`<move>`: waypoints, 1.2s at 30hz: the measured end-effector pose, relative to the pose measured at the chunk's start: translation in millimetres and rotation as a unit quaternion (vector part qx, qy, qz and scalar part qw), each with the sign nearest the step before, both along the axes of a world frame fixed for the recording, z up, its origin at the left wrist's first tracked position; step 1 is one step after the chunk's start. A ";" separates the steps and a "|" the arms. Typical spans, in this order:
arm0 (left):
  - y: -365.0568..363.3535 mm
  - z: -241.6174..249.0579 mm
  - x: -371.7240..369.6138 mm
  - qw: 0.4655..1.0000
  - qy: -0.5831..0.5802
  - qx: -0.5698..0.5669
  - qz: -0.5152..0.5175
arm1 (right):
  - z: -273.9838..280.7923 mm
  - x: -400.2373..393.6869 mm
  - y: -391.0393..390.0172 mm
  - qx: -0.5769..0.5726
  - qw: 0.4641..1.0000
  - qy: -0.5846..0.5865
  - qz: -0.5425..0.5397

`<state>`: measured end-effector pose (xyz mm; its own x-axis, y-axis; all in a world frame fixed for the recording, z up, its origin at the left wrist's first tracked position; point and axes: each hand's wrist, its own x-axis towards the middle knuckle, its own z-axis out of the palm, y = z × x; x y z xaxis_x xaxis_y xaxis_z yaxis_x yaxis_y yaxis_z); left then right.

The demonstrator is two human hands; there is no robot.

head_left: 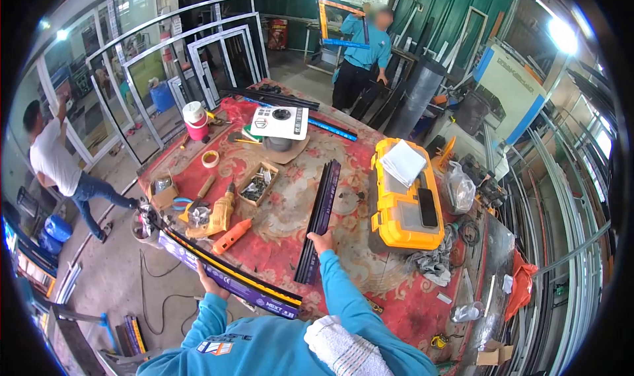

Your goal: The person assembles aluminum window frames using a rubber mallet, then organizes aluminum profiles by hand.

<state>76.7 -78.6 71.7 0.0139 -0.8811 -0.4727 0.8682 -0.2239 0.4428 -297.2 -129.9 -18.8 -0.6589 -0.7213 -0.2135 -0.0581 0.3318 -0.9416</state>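
Observation:
My left hand grips a long window frame profile with purple printed film and a yellow strip, held along the table's near left edge. On the carpet, my right hand is closed around dark profiles that lie lengthwise on the table. Between the two stand a yellow power drill and an orange tool. To the right of my right hand sits a yellow toolbox with papers and a phone on its lid.
A patterned red carpet covers the table. Farther back are a parts box, a tape roll, a pink-and-white container and a white printed box. One person carries a frame at the back; another stands left.

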 end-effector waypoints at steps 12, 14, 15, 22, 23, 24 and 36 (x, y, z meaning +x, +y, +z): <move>-10.9 -39.1 36.6 0.998 -0.004 0.019 0.052 | 29.5 68.2 -42.4 0.298 0.942 0.153 -0.029; -10.2 -35.5 32.9 0.997 0.003 0.030 0.066 | 10.9 69.8 -46.5 0.284 0.940 0.183 -0.051; -7.6 -29.1 28.6 0.997 0.011 0.040 0.063 | 4.1 67.0 -49.0 0.259 0.942 0.209 -0.047; -5.6 -27.4 21.1 0.998 0.002 0.053 0.040 | 4.2 39.0 -42.9 0.214 0.957 0.180 0.070; -6.0 -23.5 19.4 0.997 -0.005 0.058 0.056 | -4.0 32.4 -34.7 0.152 0.967 0.191 0.067; -4.3 -29.2 24.3 0.997 0.006 0.057 0.053 | 19.9 33.0 -17.7 0.184 0.954 0.219 0.090; -0.8 -33.9 39.1 0.996 -0.031 0.052 0.060 | 38.1 56.1 178.8 0.277 0.822 0.438 0.236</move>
